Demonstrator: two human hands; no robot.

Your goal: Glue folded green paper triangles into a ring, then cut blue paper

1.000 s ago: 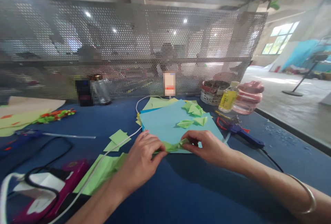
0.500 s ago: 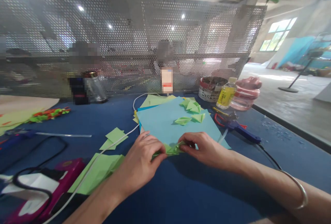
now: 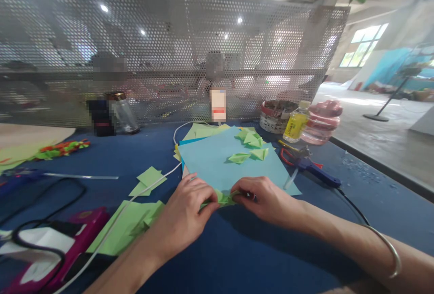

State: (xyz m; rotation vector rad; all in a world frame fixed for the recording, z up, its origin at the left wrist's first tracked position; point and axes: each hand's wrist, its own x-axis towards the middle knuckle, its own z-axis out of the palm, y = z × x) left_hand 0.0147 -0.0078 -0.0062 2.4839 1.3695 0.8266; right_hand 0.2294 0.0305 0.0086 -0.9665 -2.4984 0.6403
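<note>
Between my two hands is a folded piece of light green paper [image 3: 224, 197], held low over the front edge of a light blue sheet [image 3: 206, 160]. My left hand [image 3: 194, 201] pinches its left end between thumb and fingers. At its right end, my right hand [image 3: 257, 196] is closed on the paper, with the fingertips partly hiding it. Several folded green paper pieces [image 3: 251, 139] lie on the blue sheet beyond my hands. Flat green paper squares [image 3: 151, 178] rest left of my left hand, and larger green sheets [image 3: 117, 230] lie partly under my left forearm.
A glue gun [image 3: 317, 172] and red-handled pliers [image 3: 287, 157] lie at right. Behind them stand a yellow-labelled bottle [image 3: 295, 124], a pink jug [image 3: 321, 122] and a round container [image 3: 274, 120]. A white cable [image 3: 130, 200] crosses the left side near a magenta object [image 3: 90, 226]. A perforated screen [image 3: 162, 59] stands behind.
My right hand has shifted slightly left and down along the folded green paper, its fingers closer to the paper's middle. My left hand keeps nearly the same place.
</note>
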